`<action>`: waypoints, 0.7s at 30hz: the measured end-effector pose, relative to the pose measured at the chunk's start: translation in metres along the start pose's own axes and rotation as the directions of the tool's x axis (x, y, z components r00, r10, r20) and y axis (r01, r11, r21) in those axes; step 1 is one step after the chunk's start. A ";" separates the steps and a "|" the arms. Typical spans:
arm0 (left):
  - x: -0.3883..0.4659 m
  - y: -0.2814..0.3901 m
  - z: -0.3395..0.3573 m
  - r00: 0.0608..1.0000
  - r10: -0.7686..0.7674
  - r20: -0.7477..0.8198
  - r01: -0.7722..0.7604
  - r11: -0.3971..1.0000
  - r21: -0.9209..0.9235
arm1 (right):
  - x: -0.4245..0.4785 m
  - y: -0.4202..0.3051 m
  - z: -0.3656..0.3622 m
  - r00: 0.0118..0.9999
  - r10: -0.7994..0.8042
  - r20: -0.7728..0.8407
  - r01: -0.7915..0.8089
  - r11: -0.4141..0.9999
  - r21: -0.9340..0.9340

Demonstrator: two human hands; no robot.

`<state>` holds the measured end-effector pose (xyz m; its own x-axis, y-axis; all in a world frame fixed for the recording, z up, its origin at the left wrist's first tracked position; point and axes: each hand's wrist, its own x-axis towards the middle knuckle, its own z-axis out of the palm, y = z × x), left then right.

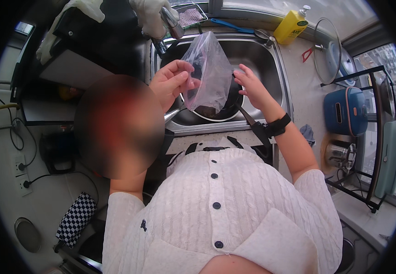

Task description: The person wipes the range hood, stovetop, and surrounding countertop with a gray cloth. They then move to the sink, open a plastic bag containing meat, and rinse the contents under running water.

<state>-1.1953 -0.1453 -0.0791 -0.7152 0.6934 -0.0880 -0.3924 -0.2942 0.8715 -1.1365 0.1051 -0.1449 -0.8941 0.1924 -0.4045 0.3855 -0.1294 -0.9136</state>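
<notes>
My left hand [174,82] pinches the edge of a clear zip-top plastic bag [210,72], which is spread out above the steel sink [252,56]. Just right of the bag, my right hand [252,85] has its fingers apart and appears to hold nothing. Beneath the bag a black pan with a pale rim [230,118] rests in the sink, with something dark and brownish in it. The pan's contents are partly hidden by the bag. A black strap [278,125] is round my right wrist.
A chrome faucet [171,23] rises behind the sink at left. Beyond the sink lie a blue-handled utensil [232,25] and a yellow pump bottle [291,27]. On the right are a glass lid [327,51], a blue appliance [345,111] and a black rack [376,137].
</notes>
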 end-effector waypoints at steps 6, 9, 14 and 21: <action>-0.005 -0.002 -0.012 0.992 0.038 -0.120 -0.052 0.991 -0.123 | -0.011 0.002 -0.007 0.968 -0.023 0.249 -0.111 0.852 0.511; -0.006 -0.004 -0.016 0.983 0.037 -0.179 -0.060 0.991 -0.121 | -0.009 -0.006 -0.019 0.974 -0.154 0.168 0.051 0.865 0.499; -0.004 -0.005 -0.016 0.968 0.047 -0.246 -0.063 0.996 -0.061 | -0.015 -0.024 -0.027 0.963 -0.257 0.085 0.200 0.886 0.419; -0.010 0.004 -0.003 0.965 0.082 -0.248 -0.074 0.996 0.042 | -0.020 -0.030 -0.028 0.949 -0.308 0.065 0.252 0.866 0.433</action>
<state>-1.1916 -0.1551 -0.0756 -0.8662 0.4817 -0.1332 -0.3138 -0.3167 0.8951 -1.1237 0.1326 -0.1103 -0.9822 0.1595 -0.0997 0.0101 -0.4846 -0.8747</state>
